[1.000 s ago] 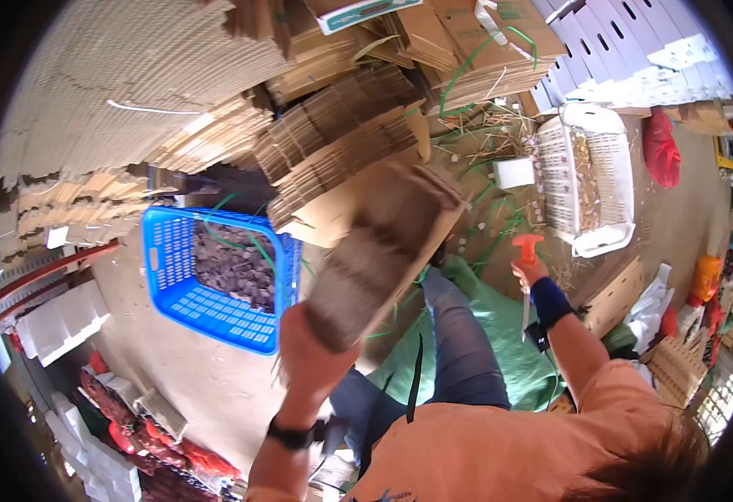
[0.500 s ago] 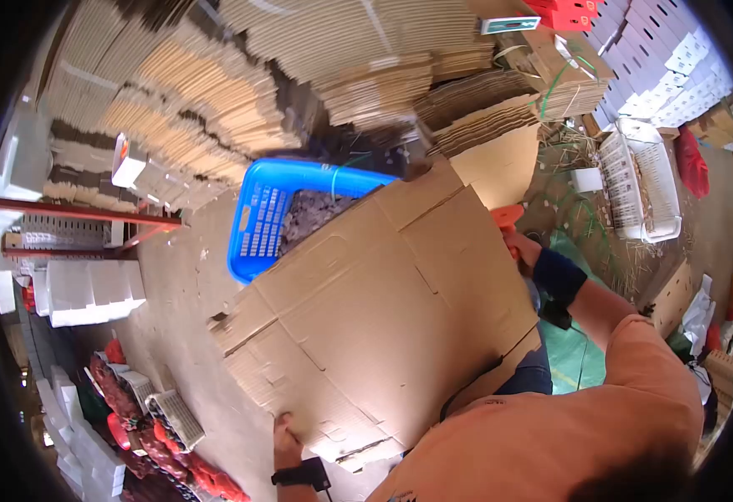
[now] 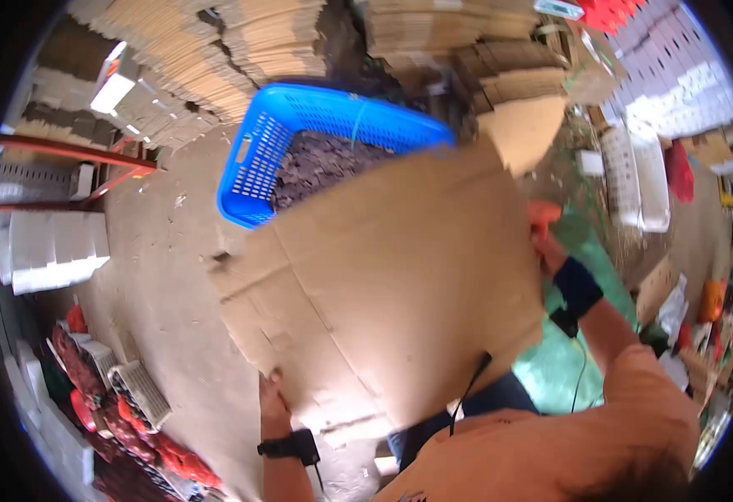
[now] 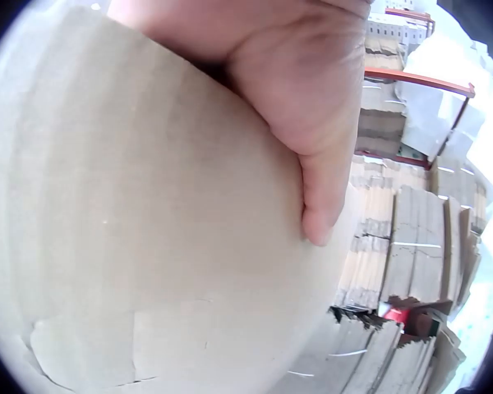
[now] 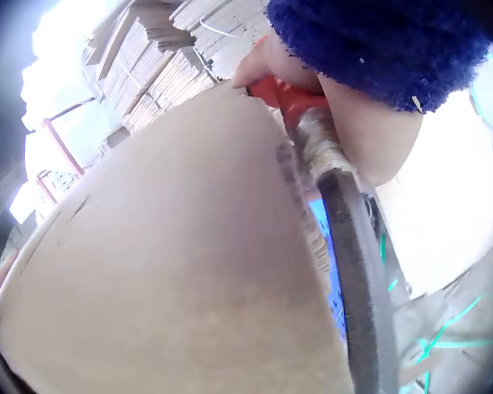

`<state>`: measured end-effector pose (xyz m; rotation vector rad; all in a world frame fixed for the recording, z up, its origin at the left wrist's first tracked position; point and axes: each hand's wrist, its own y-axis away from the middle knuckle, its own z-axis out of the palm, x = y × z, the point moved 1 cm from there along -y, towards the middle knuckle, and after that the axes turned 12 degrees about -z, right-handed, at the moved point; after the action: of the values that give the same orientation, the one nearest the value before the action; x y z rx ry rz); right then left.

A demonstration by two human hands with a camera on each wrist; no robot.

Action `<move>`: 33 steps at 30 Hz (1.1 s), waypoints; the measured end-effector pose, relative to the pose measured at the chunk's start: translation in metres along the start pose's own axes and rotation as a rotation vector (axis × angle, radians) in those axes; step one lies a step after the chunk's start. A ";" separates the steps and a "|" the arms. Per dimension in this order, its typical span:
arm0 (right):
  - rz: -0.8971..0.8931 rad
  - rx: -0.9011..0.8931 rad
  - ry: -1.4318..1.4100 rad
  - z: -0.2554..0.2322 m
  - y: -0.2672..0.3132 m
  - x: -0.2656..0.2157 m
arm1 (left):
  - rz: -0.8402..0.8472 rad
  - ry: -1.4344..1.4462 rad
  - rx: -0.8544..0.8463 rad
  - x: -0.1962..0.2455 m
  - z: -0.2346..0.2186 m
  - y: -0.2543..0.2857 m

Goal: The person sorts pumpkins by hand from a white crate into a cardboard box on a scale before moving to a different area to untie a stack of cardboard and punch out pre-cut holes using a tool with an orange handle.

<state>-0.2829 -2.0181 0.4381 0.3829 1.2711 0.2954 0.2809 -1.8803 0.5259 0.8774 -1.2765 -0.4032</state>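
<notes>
A wide flat sheet of folded cardboard (image 3: pixel 400 284) is held across the person's front, tilted. The left hand (image 3: pixel 274 406) grips its near left corner; in the left wrist view that hand (image 4: pixel 287 90) has its thumb flat on the cardboard (image 4: pixel 164 213), other fingers hidden behind. At the right edge the right hand (image 3: pixel 548 244) holds an orange-handled tool (image 3: pixel 542 216). In the right wrist view the right hand (image 5: pixel 353 115) wraps the orange handle (image 5: pixel 292 100), with a dark curved metal part (image 5: pixel 353 271) running beside the cardboard edge (image 5: pixel 189 246).
Beyond the sheet stands a blue basket (image 3: pixel 253 159) with greyish flakes. Cardboard stacks (image 3: pixel 283 42) line the back. A white crate (image 3: pixel 634 180) and green sheeting (image 3: pixel 567 360) are at the right; white boxes (image 3: pixel 53 243) and red net bags (image 3: pixel 174 456) at the left.
The cardboard has swung from a narrow edge-on bundle to a broad face over the lap. The left hand has moved to its lower left corner. The view has shifted left.
</notes>
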 end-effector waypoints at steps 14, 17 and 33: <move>-0.918 -0.290 -0.125 -0.040 -0.158 0.016 | 0.993 0.081 -0.201 0.014 -0.014 -0.253; -0.931 -0.194 -0.065 -0.061 -0.178 0.062 | 1.005 0.212 -0.298 -0.039 -0.041 -0.291; -1.186 -0.318 -0.138 -0.038 -0.147 0.102 | 1.027 0.069 -0.625 -0.068 -0.026 -0.322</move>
<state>-0.2908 -2.1032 0.2762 -0.6270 1.0977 -0.5307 0.3501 -2.0255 0.2374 -0.3248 -1.2593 0.0691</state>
